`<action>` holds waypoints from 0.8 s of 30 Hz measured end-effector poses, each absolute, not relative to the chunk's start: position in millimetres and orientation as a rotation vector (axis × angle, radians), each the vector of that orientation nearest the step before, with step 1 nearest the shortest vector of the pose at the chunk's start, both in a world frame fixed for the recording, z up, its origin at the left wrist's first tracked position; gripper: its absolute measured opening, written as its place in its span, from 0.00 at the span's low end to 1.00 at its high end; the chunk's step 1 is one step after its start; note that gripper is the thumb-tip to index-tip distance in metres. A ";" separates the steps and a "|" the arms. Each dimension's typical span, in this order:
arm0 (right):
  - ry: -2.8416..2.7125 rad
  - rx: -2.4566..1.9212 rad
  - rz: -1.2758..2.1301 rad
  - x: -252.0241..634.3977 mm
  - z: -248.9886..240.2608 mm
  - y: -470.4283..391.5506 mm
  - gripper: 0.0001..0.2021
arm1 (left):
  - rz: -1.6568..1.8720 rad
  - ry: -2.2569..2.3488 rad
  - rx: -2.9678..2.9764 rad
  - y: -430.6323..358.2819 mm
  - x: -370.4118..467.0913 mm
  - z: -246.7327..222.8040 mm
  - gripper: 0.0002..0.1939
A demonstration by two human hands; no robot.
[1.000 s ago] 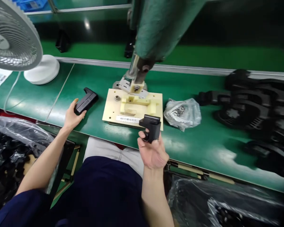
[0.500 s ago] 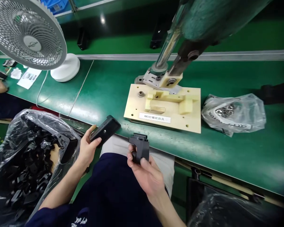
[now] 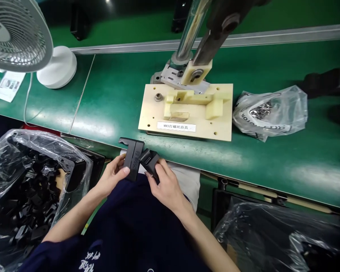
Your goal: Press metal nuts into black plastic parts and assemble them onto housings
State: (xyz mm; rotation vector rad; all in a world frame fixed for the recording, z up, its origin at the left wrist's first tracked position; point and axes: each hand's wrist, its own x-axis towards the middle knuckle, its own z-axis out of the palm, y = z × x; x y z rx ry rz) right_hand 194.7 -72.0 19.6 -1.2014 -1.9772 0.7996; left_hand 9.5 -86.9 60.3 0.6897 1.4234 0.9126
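The long black part (image 3: 132, 162) is held by the left hand (image 3: 111, 179), between the thumb and the fingers; it lies at the right side of this hand, its hooked end directed to the left, over the front edge of the table (image 3: 113, 105). The small black part (image 3: 150, 162) is gripped by the right hand (image 3: 168, 187) at its fingertips, at the left side of this hand. The two parts are kept close together; whether they touch cannot be told. The cream plate (image 3: 199, 130) is placed beyond the hands, near the front edge, and the plastic bag (image 3: 285, 109) is laid just beside its right edge.
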 end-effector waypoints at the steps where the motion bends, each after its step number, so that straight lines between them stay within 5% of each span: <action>1: -1.971 -1.195 0.824 194.2 19.6 -71.4 0.02 | 0.923 1.430 0.619 -82.7 11.2 61.0 0.28; 15: -1.970 -0.987 1.647 214.6 35.3 -99.1 0.09 | 0.389 1.107 0.272 -119.1 -11.4 40.4 0.22; 18: -2.022 -0.963 1.654 215.0 37.6 -105.6 0.16 | 0.464 1.167 0.277 -128.2 -3.5 35.7 0.22; 24: -2.245 -1.071 1.332 218.1 39.2 -118.0 0.06 | 0.615 1.296 0.209 -137.6 6.1 38.4 0.28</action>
